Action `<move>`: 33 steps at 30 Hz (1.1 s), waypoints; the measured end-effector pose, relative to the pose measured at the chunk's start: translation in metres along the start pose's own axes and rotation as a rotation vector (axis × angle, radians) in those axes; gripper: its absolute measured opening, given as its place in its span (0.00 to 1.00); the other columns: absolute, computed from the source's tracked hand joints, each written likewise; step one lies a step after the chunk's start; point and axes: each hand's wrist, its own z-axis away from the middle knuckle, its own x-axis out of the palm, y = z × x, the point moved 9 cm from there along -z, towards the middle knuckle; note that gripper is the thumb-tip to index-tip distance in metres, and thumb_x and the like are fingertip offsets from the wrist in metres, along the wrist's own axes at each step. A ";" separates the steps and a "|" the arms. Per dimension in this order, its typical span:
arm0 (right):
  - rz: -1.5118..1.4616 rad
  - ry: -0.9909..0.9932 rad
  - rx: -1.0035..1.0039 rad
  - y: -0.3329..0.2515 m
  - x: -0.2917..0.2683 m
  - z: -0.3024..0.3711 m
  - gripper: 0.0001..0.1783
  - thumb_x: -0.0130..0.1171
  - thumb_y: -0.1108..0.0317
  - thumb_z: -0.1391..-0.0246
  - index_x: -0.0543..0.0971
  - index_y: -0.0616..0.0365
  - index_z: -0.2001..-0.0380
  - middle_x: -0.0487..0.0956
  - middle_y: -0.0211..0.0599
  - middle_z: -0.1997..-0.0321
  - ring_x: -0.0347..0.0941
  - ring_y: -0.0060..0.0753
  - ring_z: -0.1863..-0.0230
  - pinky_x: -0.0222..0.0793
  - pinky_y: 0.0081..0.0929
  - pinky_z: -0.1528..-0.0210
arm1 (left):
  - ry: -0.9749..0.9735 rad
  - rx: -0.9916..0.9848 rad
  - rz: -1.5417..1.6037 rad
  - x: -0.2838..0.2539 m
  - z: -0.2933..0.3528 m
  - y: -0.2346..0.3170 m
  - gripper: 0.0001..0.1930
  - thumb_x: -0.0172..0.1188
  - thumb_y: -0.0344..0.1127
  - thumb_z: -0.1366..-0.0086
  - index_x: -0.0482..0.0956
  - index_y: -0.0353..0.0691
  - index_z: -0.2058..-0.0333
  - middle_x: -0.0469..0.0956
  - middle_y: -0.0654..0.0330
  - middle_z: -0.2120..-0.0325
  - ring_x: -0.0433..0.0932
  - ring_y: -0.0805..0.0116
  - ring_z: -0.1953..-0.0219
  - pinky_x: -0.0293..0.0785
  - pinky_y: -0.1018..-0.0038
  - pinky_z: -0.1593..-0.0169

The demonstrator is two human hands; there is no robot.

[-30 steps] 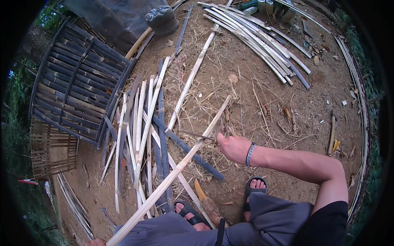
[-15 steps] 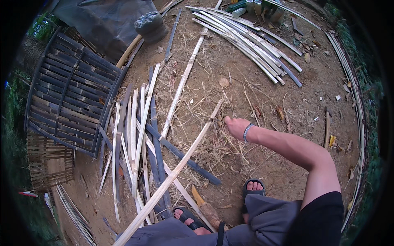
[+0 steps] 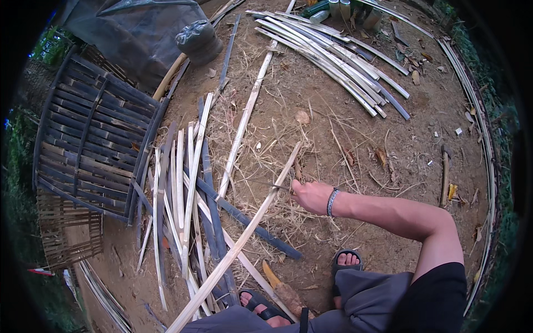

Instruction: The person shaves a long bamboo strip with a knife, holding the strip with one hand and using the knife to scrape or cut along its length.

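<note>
My right hand [image 3: 312,197] is closed round the handle of a thin-bladed knife [image 3: 260,182], most of the handle hidden by the fingers. The blade lies across a long pale bamboo strip [image 3: 242,236], touching it a short way below its far end. That strip slants from the middle of the ground down to my lap at the lower edge. My left hand is out of sight, and the strip's near end cannot be seen. Thin curled shavings [image 3: 277,216] litter the ground under the blade.
Left of the strip lies a heap of bamboo slats [image 3: 180,183], with a dark slatted bamboo frame [image 3: 89,133] beyond. More split strips [image 3: 333,58] lie at the far right. A brown handle with a yellowish tip [image 3: 280,286] rests between my sandalled feet. A stick-like tool [image 3: 445,172] lies at right.
My right hand has come back toward me along the strip, bringing the knife with it. The blade now shows clearly across the strip. The whole view has shifted slightly.
</note>
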 end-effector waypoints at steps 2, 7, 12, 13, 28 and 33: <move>0.063 0.022 -0.051 0.007 -0.002 -0.008 0.15 0.43 0.62 0.40 0.63 0.67 0.65 0.76 0.58 0.77 0.76 0.57 0.70 0.73 0.44 0.69 | 0.045 0.051 0.165 -0.007 -0.003 0.003 0.27 0.57 0.51 0.41 0.62 0.49 0.95 0.64 0.69 0.98 0.61 0.83 0.97 0.66 0.86 0.90; 0.093 0.156 0.134 0.112 -0.003 -0.034 0.14 0.47 0.66 0.44 0.64 0.69 0.66 0.76 0.63 0.74 0.76 0.59 0.68 0.73 0.44 0.65 | -0.003 0.142 0.552 -0.010 -0.002 0.005 0.26 0.56 0.48 0.41 0.62 0.48 0.95 0.65 0.68 0.98 0.61 0.81 0.97 0.65 0.85 0.91; 0.047 0.060 0.073 0.052 -0.003 -0.032 0.11 0.49 0.72 0.49 0.65 0.70 0.65 0.77 0.63 0.72 0.76 0.59 0.67 0.74 0.41 0.64 | -0.235 0.012 0.333 -0.020 0.007 0.042 0.20 0.48 0.38 0.40 0.63 0.49 0.91 0.68 0.67 0.93 0.65 0.79 0.92 0.67 0.86 0.84; 0.077 0.082 0.121 0.080 -0.003 -0.039 0.11 0.48 0.72 0.49 0.65 0.70 0.65 0.76 0.63 0.73 0.76 0.58 0.67 0.74 0.41 0.64 | -0.343 -0.070 0.208 -0.016 0.009 0.041 0.18 0.46 0.37 0.39 0.64 0.49 0.89 0.70 0.66 0.90 0.68 0.79 0.89 0.69 0.86 0.80; 0.311 0.168 0.000 0.113 -0.012 -0.034 0.15 0.47 0.64 0.44 0.69 0.69 0.67 0.77 0.51 0.76 0.76 0.57 0.72 0.74 0.42 0.66 | -0.352 -0.093 0.121 0.058 0.003 -0.025 0.16 0.47 0.30 0.45 0.69 0.45 0.92 0.67 0.64 0.96 0.65 0.77 0.94 0.68 0.80 0.85; -0.157 -0.025 -0.030 -0.022 0.008 0.027 0.15 0.40 0.64 0.40 0.57 0.68 0.64 0.71 0.61 0.78 0.73 0.54 0.79 0.71 0.42 0.77 | -0.389 -0.143 0.044 0.057 0.013 -0.018 0.18 0.53 0.31 0.49 0.65 0.46 0.96 0.64 0.68 0.98 0.62 0.81 0.96 0.67 0.82 0.86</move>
